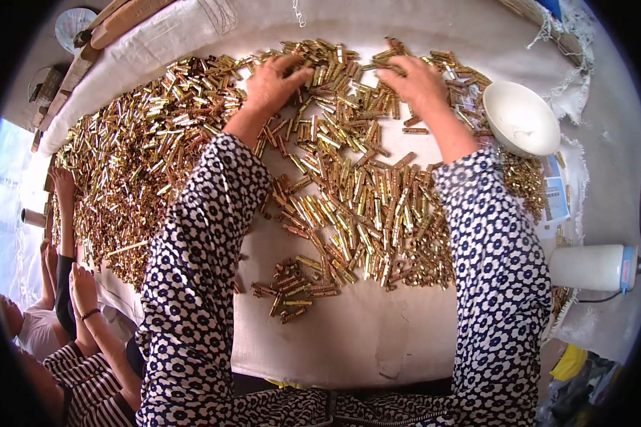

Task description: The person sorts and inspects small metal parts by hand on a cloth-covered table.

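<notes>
A small sorting workshop: cloth-covered table [377, 334] heaped with brass metal pieces [356, 213] (co-workers' arms [85, 313] alongside)

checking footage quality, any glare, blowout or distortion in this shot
Head view: strong fisheye, table edge bows and a black rim cuts the corners; the far-left edge is blown out white; the brass pieces glint with small highlights; both hands, left and right, are sharp, no motion blur.

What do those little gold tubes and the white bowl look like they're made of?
The small tubes look like polished metal, perhaps brass: gold colour with bright glints. The white bowl looks smooth and matte, plastic or ceramic; I cannot tell which.
</notes>
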Demonstrator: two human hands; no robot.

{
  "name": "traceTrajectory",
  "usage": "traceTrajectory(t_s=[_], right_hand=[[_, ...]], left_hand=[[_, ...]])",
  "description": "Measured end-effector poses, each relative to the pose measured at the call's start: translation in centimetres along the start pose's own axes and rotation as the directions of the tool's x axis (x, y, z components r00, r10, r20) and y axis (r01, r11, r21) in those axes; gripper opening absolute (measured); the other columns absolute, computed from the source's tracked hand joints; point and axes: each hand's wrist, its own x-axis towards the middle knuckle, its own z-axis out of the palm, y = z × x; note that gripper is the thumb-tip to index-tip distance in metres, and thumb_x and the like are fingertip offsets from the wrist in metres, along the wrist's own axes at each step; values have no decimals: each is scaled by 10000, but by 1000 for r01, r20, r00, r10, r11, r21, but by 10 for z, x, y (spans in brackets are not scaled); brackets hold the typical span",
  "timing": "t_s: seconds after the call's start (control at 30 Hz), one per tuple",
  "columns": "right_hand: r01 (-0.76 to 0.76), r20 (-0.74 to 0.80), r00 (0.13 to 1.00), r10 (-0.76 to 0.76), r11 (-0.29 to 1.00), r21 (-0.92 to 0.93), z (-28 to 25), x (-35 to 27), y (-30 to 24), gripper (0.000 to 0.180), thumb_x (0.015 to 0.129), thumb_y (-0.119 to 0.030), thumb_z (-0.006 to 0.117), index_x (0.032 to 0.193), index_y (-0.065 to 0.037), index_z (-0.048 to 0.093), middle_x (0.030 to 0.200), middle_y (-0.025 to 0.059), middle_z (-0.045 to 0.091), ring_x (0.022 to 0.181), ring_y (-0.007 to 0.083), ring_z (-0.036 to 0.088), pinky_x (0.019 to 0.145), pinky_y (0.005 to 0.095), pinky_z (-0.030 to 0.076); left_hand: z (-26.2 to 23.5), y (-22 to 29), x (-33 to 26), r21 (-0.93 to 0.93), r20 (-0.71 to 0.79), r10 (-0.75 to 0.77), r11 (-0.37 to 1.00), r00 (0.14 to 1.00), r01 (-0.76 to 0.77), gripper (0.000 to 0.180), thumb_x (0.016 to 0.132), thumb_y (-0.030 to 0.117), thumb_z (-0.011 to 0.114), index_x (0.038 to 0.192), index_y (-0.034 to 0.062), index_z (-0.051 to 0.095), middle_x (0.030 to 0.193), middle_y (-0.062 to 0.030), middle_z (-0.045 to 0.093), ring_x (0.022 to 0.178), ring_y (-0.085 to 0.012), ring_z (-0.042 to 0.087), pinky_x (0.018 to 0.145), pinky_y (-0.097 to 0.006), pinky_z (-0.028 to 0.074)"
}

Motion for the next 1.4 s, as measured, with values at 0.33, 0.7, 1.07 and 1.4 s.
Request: traceTrajectory(t_s=[0.33, 0.7, 1.07, 1.4], right_hand=[[273, 13, 962, -274, 962, 20, 8, -90, -20, 617, 820, -649, 510, 1267, -225, 553, 1399, 103, 436, 1312, 334, 348, 1093, 535, 241], [370, -26, 926, -377, 917, -147, 11, -213, -50, 585, 884, -570, 458, 1262, -132, 543, 1370, 107, 440, 1272, 260, 378, 1088, 506, 166], [440, -147, 871, -468, 878, -189, 37, -294, -72, 523, 873, -484, 534, 1254, -125, 509, 1354, 113, 425, 1287, 311, 349, 1071, 468, 251], [362, -138, 912, -387, 916, -173, 40, -316, -87, 452, 871, -346, 560, 1284, -169, 509, 1395, 80, 400, 1313, 312, 311, 1096, 518, 199]], left_hand=[[11, 58, -95, 154, 87, 340, 924, 936, -350, 519, 876, 457, 559, 1290, 145, 529, 1284, -101, 529, 1208, -288, 473, 1035, -455, 315], [-2, 83, -202, 146, 41, 367, 918, 929, -369, 429, 912, 412, 506, 1270, 180, 547, 1283, -81, 535, 1240, -276, 437, 1017, -521, 309], [-11, 85, -277, 2, -176, 269, 962, 947, -273, 315, 902, 293, 538, 1126, 87, 621, 1243, -87, 559, 1187, -292, 475, 1025, -440, 301], [-2, 98, -320, 19, -248, 148, 989, 957, -148, 518, 891, 454, 536, 1268, 98, 531, 1357, -119, 478, 1306, -341, 356, 1071, -522, 202]])
